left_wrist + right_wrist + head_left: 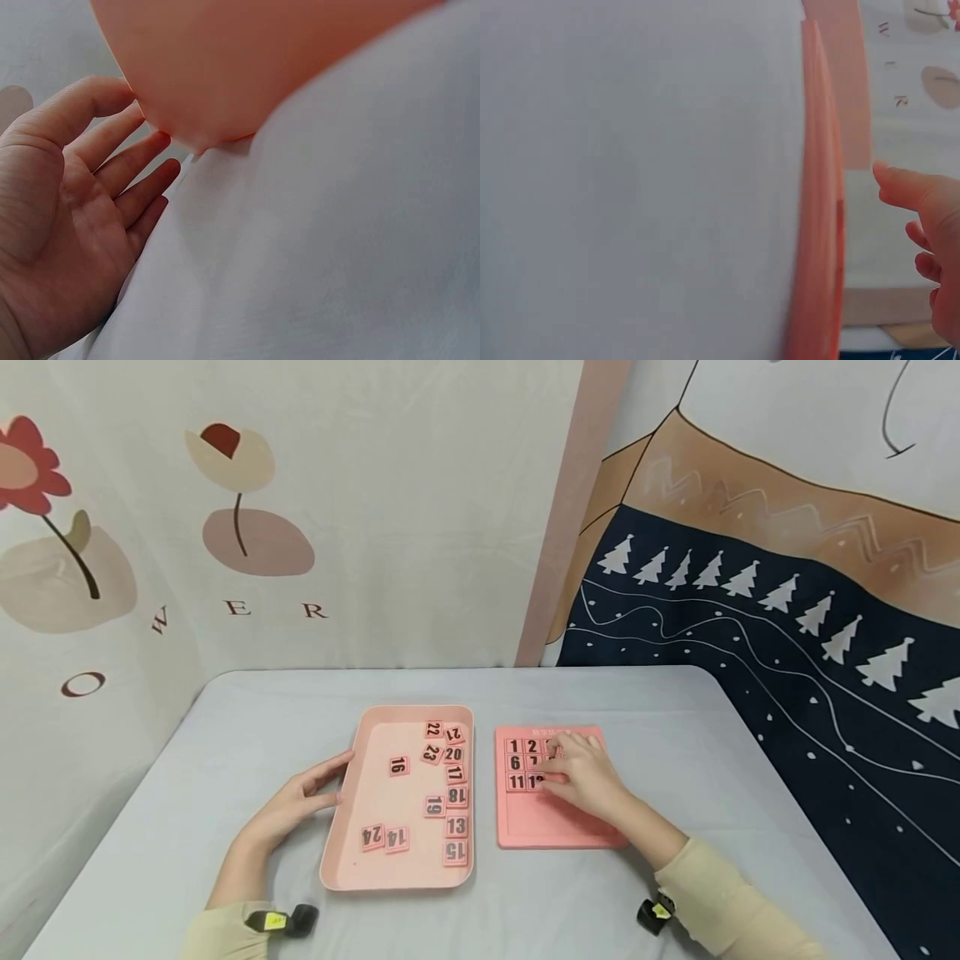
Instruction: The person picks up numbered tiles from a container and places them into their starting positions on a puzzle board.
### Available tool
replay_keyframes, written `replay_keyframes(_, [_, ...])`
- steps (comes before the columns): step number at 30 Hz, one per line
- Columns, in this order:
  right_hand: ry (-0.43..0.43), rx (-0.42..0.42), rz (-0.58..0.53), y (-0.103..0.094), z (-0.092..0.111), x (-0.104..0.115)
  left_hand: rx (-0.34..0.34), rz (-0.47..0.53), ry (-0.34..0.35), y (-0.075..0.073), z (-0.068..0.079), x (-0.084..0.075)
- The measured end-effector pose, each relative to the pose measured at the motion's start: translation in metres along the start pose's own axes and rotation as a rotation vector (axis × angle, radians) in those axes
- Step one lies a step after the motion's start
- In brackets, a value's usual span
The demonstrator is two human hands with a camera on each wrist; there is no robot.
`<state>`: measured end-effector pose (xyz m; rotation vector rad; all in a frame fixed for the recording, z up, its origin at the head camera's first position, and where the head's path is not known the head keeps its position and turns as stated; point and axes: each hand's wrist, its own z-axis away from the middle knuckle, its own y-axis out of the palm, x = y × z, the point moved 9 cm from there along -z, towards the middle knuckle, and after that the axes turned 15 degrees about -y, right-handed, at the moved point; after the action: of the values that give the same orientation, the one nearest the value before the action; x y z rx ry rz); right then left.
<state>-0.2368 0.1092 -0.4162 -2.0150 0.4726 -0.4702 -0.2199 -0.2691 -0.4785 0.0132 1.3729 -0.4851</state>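
Note:
A pink tray (401,882) lies on the left of the cloth-covered table, with loose number tiles such as the 16 tile (399,766) and the 24 tile (372,837) inside. My left hand (294,806) rests its fingertips against the tray's left side, palm open; the left wrist view shows those fingertips (159,141) right at the tray's edge. To the right of the tray lies a pink number board (547,827) with tiles in rows at its top. Over these tiles, my right hand (588,781) reaches down, fingers bent, fingertips at the 12 tile (534,782). It hides the board's right-hand tiles.
A grey-white cloth (247,710) covers the table. Behind hangs a pale curtain (420,527) with printed flowers, and a dark panel with white trees (750,635) is at the right. A narrow strip of cloth separates tray and board.

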Motion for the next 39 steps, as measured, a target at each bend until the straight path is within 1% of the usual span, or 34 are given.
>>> replay_keyframes(4, [-0.014,-0.005,-0.047,-0.003,-0.018,0.021,0.001,0.004,-0.004,-0.001,0.0,0.0])
replay_keyframes(7, [-0.03,0.012,-0.091,0.002,-0.034,0.04,0.001,0.005,-0.002,-0.001,0.0,0.0])
replay_keyframes(10, [-0.034,0.04,-0.149,0.012,-0.047,0.056,-0.002,0.005,0.0,-0.001,0.001,-0.001])
replay_keyframes(13, [-0.028,0.083,-0.194,0.027,-0.055,0.068,0.0,0.004,0.004,0.0,0.001,-0.001])
replay_keyframes(17, [-0.003,0.143,-0.202,0.046,-0.061,0.079,0.002,0.001,0.002,-0.001,0.001,-0.001])
replay_keyframes(22, [0.038,0.203,-0.185,0.061,-0.068,0.087,-0.008,-0.003,0.001,-0.003,0.001,0.0])
replay_keyframes(28, [0.122,0.277,-0.129,0.073,-0.071,0.088,0.002,-0.003,0.008,-0.001,0.0,0.0])
replay_keyframes(31, [0.149,0.293,-0.112,0.076,-0.072,0.087,0.007,-0.003,0.013,0.0,-0.001,0.0])
replay_keyframes(39, [0.199,0.311,-0.113,0.079,-0.072,0.085,0.004,-0.009,0.018,0.0,-0.001,0.0])
